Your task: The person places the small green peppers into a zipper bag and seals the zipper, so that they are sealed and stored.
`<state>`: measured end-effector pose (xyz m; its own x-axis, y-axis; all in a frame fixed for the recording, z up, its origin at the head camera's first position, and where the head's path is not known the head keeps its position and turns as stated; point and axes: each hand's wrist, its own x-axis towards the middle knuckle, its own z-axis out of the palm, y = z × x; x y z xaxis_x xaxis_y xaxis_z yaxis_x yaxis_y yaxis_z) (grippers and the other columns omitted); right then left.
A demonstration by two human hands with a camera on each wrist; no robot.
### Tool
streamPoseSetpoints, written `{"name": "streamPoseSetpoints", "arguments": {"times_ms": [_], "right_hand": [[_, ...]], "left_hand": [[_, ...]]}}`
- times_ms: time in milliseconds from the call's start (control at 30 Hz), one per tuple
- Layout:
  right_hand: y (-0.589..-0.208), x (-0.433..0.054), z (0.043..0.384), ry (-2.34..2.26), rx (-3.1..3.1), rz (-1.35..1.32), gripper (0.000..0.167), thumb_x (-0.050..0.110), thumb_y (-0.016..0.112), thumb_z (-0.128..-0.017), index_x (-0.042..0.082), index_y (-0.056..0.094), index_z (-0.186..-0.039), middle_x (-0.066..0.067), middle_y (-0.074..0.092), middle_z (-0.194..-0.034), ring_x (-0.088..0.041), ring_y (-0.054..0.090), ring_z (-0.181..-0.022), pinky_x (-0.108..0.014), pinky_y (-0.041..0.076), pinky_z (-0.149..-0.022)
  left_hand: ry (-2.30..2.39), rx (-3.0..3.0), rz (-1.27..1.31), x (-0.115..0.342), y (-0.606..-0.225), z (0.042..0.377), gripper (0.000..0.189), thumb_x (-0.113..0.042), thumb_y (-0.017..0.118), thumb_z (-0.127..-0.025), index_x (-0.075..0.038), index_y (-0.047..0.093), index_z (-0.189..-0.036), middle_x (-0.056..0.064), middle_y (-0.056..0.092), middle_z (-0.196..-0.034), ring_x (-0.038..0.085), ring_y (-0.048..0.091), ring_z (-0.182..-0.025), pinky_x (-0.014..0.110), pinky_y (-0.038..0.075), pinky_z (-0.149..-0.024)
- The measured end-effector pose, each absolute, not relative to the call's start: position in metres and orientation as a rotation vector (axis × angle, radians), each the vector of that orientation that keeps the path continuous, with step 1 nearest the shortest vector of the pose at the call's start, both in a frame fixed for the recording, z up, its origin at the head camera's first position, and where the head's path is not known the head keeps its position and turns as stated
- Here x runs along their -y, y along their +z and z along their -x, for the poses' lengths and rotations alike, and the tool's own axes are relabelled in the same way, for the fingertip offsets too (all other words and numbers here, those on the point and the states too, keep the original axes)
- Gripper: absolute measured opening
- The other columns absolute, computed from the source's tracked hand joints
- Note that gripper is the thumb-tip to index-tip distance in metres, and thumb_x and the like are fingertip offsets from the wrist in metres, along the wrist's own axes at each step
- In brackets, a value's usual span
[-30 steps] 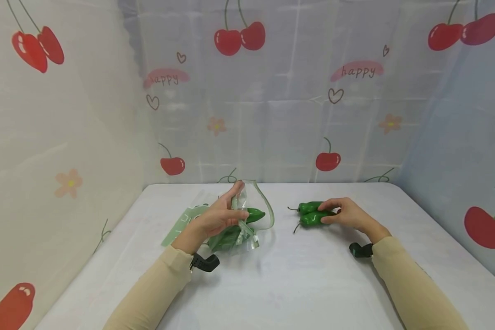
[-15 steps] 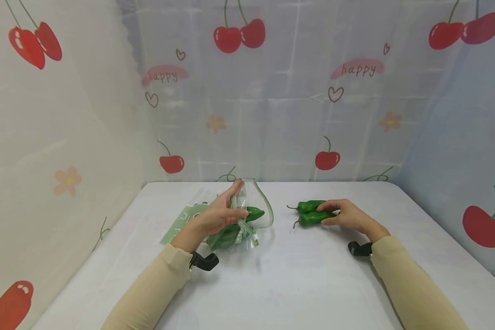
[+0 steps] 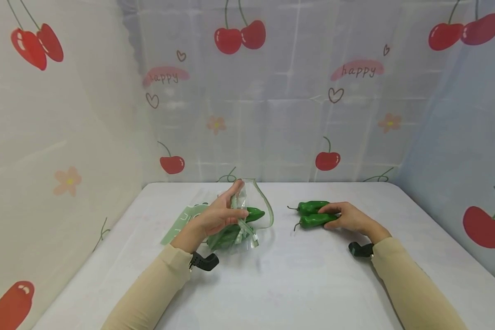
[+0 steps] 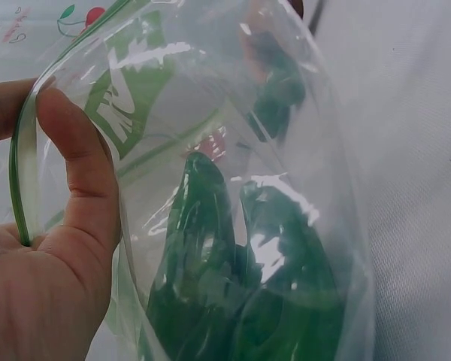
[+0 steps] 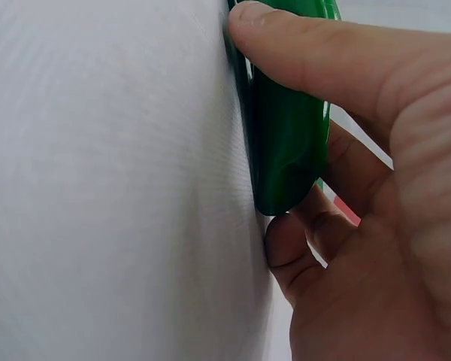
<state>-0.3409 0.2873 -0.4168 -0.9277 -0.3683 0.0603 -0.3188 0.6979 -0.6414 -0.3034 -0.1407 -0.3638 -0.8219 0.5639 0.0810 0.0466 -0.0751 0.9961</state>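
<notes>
Touching right hand [image 3: 351, 218]: two green peppers [image 3: 312, 222]; left hand [image 3: 215, 216]: clear bag [image 4: 210, 98].

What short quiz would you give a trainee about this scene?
1. Which hand holds the clear zip bag?
2. Fill in (stem or tip): the right hand is at the ____ end of the loose green peppers.
3. True or false: no peppers are inside the bag.

Key:
1. The left hand.
2. Tip.
3. False; bagged green peppers show through it.
</notes>
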Motion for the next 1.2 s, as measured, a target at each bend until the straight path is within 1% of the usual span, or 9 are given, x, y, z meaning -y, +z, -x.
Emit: {"name": "streamPoseSetpoints", "arguments": {"times_ms": [167,400,567,667,767,867,1000,1100,1200], "right_hand": [[-0.417,-0.287,0.341,-1.048,-2.826,0.573,0.042,0.02,0.085,-0.085,0.01,0.072,-0.123,-0.016,0.067,-0.131,-0.038,0.053,-0.127,-0.065,0.038,-0.11],[-0.417,-0.287,0.34,-1.062,-2.821,0.554,0.042,0.02,0.086,-0.084,0.011,0.072,-0.122,-0.015,0.068,-0.129,-0.036,0.054,-0.123,-0.06,0.041,-0.108],[-0.415,-0.289,0.34,-1.104,-2.8,0.531,0.042,0.023,0.085,-0.085,0.012,0.072,-0.124,-0.014,0.067,-0.13,-0.033,0.054,-0.122,-0.056,0.042,-0.108],[-0.414,-0.291,0.34,-1.132,-2.795,0.544,0.042,0.024,0.085,-0.086,0.013,0.071,-0.125,-0.013,0.067,-0.13,-0.03,0.054,-0.12,-0.051,0.044,-0.107],[-0.413,-0.292,0.34,-1.168,-2.799,0.572,0.044,0.025,0.085,-0.085,0.013,0.071,-0.125,-0.013,0.067,-0.129,-0.027,0.055,-0.116,-0.042,0.046,-0.102],[-0.411,-0.292,0.338,-1.225,-2.795,0.576,0.047,0.025,0.087,-0.084,0.011,0.071,-0.125,-0.015,0.065,-0.13,-0.025,0.055,-0.111,-0.032,0.047,-0.094],[-0.409,-0.289,0.338,-1.294,-2.779,0.541,0.048,0.026,0.088,-0.083,0.011,0.071,-0.126,-0.016,0.063,-0.132,-0.022,0.055,-0.107,-0.026,0.048,-0.088],[-0.408,-0.288,0.338,-1.328,-2.769,0.527,0.049,0.026,0.087,-0.084,0.01,0.07,-0.127,-0.016,0.063,-0.132,-0.021,0.056,-0.107,-0.025,0.049,-0.088],[-0.407,-0.287,0.338,-1.36,-2.766,0.508,0.048,0.026,0.086,-0.085,0.01,0.07,-0.127,-0.016,0.063,-0.133,-0.023,0.057,-0.108,-0.025,0.051,-0.088]], "left_hand": [[1.962,-1.837,-0.663,0.141,-0.363,0.303,0.107,0.003,0.068,-0.091,-0.029,0.001,-0.167,-0.016,-0.002,-0.174,0.03,0.045,-0.132,0.028,0.058,-0.081],[1.959,-1.837,-0.672,0.141,-0.363,0.303,0.108,0.002,0.069,-0.091,-0.028,0.0,-0.167,-0.016,-0.002,-0.174,0.026,0.046,-0.132,0.027,0.058,-0.079],[1.963,-1.832,-0.672,0.142,-0.363,0.303,0.107,0.002,0.069,-0.091,-0.028,0.0,-0.167,-0.015,-0.003,-0.174,0.027,0.048,-0.128,0.026,0.058,-0.078],[1.963,-1.834,-0.67,0.142,-0.363,0.303,0.107,0.003,0.069,-0.091,-0.028,0.0,-0.167,-0.015,-0.003,-0.174,0.025,0.049,-0.127,0.026,0.058,-0.078],[1.962,-1.836,-0.668,0.142,-0.363,0.303,0.107,0.003,0.069,-0.091,-0.028,0.0,-0.167,-0.015,-0.003,-0.174,0.024,0.049,-0.125,0.026,0.058,-0.078],[1.964,-1.835,-0.663,0.142,-0.363,0.303,0.107,0.003,0.069,-0.091,-0.029,0.001,-0.167,-0.016,-0.002,-0.174,0.026,0.049,-0.125,0.026,0.058,-0.077],[1.97,-1.831,-0.657,0.142,-0.363,0.303,0.107,0.003,0.069,-0.091,-0.029,0.002,-0.167,-0.016,-0.002,-0.174,0.028,0.047,-0.128,0.026,0.057,-0.076],[1.969,-1.832,-0.66,0.142,-0.363,0.304,0.107,0.003,0.069,-0.091,-0.028,0.001,-0.168,-0.015,-0.002,-0.174,0.024,0.051,-0.122,0.026,0.058,-0.076],[1.965,-1.831,-0.67,0.141,-0.363,0.304,0.107,0.003,0.068,-0.091,-0.026,0.0,-0.168,-0.014,-0.003,-0.174,0.018,0.058,-0.105,0.026,0.058,-0.075]]}}
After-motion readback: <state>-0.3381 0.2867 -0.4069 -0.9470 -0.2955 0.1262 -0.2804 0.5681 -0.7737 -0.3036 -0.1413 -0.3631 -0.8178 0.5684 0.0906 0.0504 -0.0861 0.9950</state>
